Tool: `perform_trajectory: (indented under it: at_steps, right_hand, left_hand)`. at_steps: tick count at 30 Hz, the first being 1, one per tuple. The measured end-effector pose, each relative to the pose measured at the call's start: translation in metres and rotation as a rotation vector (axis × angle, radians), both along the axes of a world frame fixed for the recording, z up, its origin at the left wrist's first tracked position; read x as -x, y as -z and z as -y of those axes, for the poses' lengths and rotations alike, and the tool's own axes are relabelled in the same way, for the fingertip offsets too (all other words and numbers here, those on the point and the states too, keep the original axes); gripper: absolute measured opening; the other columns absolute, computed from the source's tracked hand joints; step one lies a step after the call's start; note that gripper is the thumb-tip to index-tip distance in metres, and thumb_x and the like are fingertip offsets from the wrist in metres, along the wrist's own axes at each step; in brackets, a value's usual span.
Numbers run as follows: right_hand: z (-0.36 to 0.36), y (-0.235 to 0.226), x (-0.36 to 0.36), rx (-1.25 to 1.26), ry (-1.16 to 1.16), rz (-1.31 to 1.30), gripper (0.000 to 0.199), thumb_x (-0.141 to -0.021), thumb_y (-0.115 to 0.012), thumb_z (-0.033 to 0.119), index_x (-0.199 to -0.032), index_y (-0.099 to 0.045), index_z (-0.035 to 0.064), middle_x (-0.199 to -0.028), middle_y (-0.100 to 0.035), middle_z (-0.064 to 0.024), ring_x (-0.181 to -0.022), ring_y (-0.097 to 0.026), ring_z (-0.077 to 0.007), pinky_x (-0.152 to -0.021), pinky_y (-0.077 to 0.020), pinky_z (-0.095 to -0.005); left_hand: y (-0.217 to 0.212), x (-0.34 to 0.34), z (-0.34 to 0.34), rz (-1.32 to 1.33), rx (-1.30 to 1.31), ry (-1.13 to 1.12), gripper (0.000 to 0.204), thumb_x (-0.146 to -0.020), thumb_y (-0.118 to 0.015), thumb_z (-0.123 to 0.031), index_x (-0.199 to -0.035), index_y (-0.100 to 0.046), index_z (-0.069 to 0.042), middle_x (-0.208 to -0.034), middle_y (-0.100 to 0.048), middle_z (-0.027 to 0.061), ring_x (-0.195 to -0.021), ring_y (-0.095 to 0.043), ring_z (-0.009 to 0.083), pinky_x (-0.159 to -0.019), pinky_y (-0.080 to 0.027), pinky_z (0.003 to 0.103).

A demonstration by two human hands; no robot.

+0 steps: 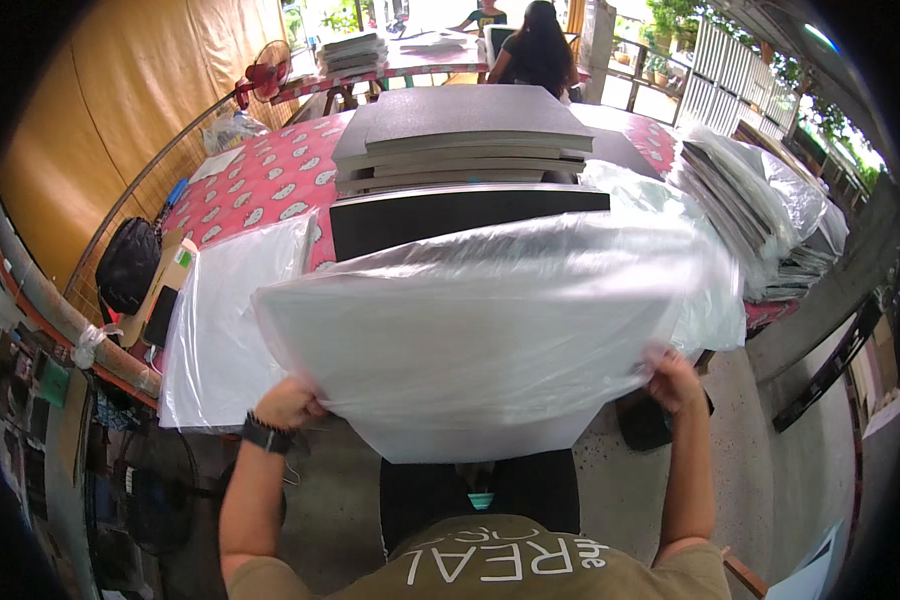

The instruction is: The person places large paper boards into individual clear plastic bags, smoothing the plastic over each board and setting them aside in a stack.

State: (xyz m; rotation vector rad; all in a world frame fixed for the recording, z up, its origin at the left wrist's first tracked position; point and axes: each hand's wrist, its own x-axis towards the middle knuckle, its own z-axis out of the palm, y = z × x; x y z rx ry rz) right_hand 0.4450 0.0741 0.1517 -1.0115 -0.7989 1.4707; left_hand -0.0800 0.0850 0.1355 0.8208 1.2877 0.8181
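Head view: the left hand and right hand each clench a lower corner of the clear plastic bag sheathing a grey board, held just in front of the table, below its stack of boards.

Open-sided packing workshop under roof. Long worktable with red patterned cloth standing centre. On it: stack of large flat grey boards; at its right end, pile of boards already in clear plastic bags; at its left edge, flat clear bags lying. Beyond table, people sitting at second table. Right of table, greenery showing behind white railing.
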Motion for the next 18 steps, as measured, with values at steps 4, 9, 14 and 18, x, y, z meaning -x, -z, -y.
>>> perform_trajectory:
  at_steps: [4,9,14,18]
  right_hand:
    - [0.02,0.054,-0.012,0.03,-0.076,0.15,0.021,-0.075,-0.059,0.011,-0.093,-0.055,0.0005,-0.078,-0.058,-0.002,-0.063,-0.052,-0.0089,-0.057,-0.0411,-0.0202]
    - [0.028,0.085,-0.01,0.098,-0.111,0.194,0.02,-0.075,-0.058,0.011,-0.092,-0.055,0.0013,-0.076,-0.057,-0.0012,-0.06,-0.051,-0.0077,-0.051,-0.0386,-0.0179]
    - [0.077,0.192,-0.008,0.446,-0.052,-0.016,0.019,-0.075,-0.051,0.003,-0.094,-0.049,0.0045,-0.063,-0.047,0.0001,-0.044,-0.037,-0.0059,-0.039,-0.0309,-0.0207]
    - [0.096,0.246,0.009,0.429,0.077,-0.081,0.017,-0.074,-0.046,0.0,-0.09,-0.047,0.0044,-0.062,-0.044,-0.0004,-0.045,-0.036,-0.0079,-0.04,-0.0315,-0.0221]
  left_hand:
    - [-0.01,-0.024,0.019,0.237,-0.12,-0.198,0.006,-0.081,-0.049,-0.01,-0.086,-0.048,-0.008,-0.063,-0.047,-0.0025,-0.041,-0.034,0.0027,-0.036,-0.028,0.015]
    - [0.03,-0.025,0.034,0.131,-0.111,-0.231,0.006,-0.081,-0.051,-0.013,-0.084,-0.048,-0.009,-0.06,-0.044,-0.0042,-0.041,-0.034,0.0025,-0.034,-0.026,0.015]
    - [0.158,-0.031,0.074,0.121,0.117,-0.276,0.016,-0.08,-0.051,-0.015,-0.095,-0.048,-0.008,-0.061,-0.041,-0.004,-0.043,-0.033,0.0034,-0.035,-0.023,0.017]
    - [0.253,-0.047,0.1,-0.19,-0.006,-0.402,0.029,-0.08,-0.05,-0.017,-0.104,-0.047,-0.002,-0.076,-0.053,0.0042,-0.061,-0.049,0.0123,-0.052,-0.039,0.024]
